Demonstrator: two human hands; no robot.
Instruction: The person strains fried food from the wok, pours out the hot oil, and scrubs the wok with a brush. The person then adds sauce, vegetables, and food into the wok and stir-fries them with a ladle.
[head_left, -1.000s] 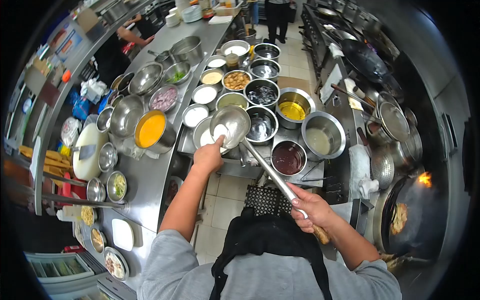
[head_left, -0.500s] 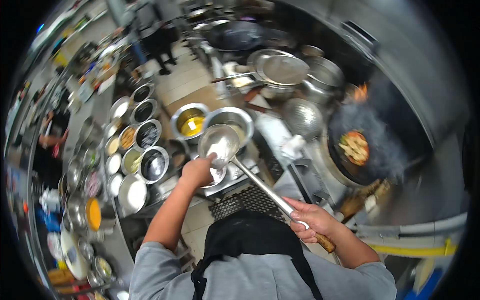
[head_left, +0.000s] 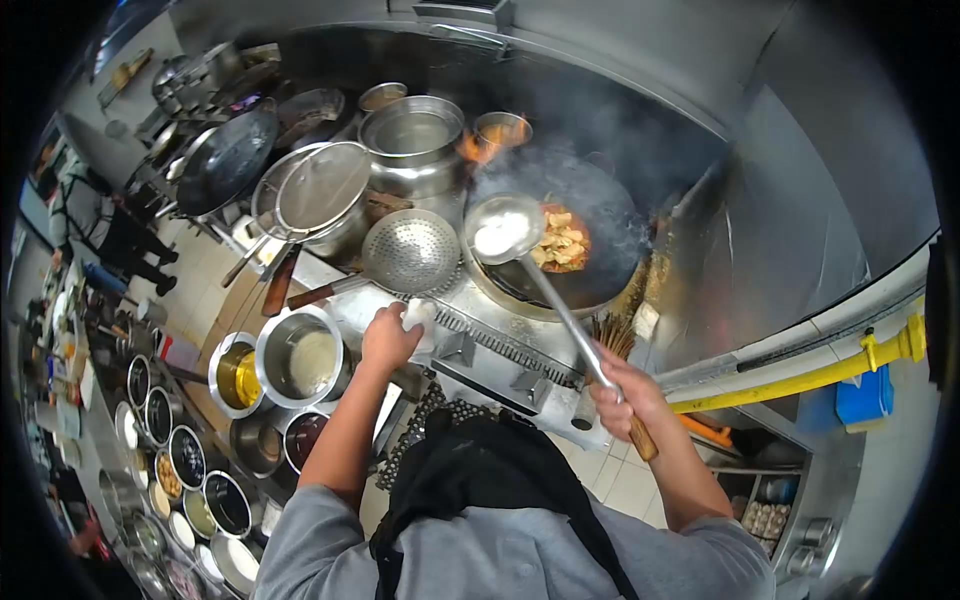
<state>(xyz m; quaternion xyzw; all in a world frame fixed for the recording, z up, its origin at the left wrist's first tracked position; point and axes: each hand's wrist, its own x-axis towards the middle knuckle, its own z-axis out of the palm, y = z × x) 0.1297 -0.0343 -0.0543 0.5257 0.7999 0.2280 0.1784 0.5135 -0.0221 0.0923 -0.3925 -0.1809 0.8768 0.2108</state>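
Note:
My right hand [head_left: 628, 402] is wrapped round the handle of a long metal ladle [head_left: 505, 229], near its wooden end. The ladle's bowl, with something white in it, is over the left part of a smoking wok [head_left: 597, 195]. Browned pieces of food [head_left: 563, 240] lie in that wok. At the stove's front edge, my left hand [head_left: 390, 338] has its fingers on a white cloth [head_left: 420, 322]. A perforated strainer [head_left: 411, 251] rests just beyond that hand.
Orange flames [head_left: 492, 140] rise behind the wok. Further left are a large metal pot [head_left: 411, 140], mesh strainers [head_left: 323, 187] and a dark wok [head_left: 228, 160]. Pots of yellow oil [head_left: 238, 376] and pale liquid [head_left: 305, 358] stand at the lower left. A person [head_left: 125, 235] stands at the far left.
The view has swung right from the counters to the stove. My left hand has left the ladle's bowl and taken hold of the cloth. The ladle is now over the wok.

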